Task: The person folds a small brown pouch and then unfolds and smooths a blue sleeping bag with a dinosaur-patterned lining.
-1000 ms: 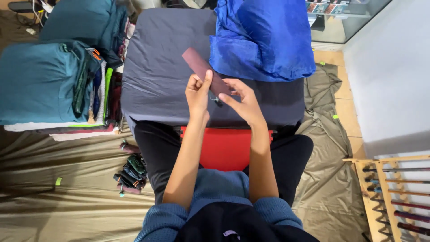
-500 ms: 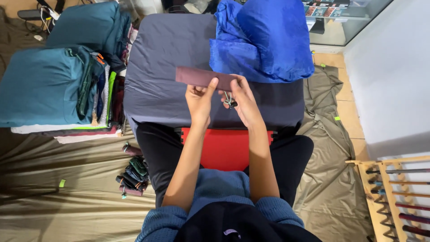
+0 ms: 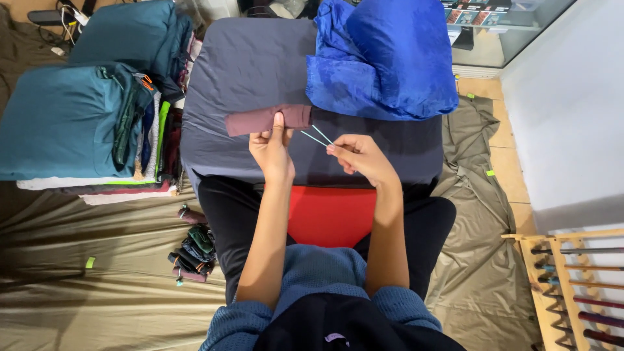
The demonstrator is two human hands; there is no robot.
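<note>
Maroon roll (image 3: 266, 120) lengthwise crosswise, pinched by left hand (image 3: 273, 153); pale loop (image 3: 316, 137) pinched rightward by right hand (image 3: 361, 156).

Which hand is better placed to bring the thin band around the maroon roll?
Probably the right hand: it already pinches the thin pale band, stretched toward the maroon fabric roll. The left hand is occupied, with its grip on the roll above the grey cushion.
</note>
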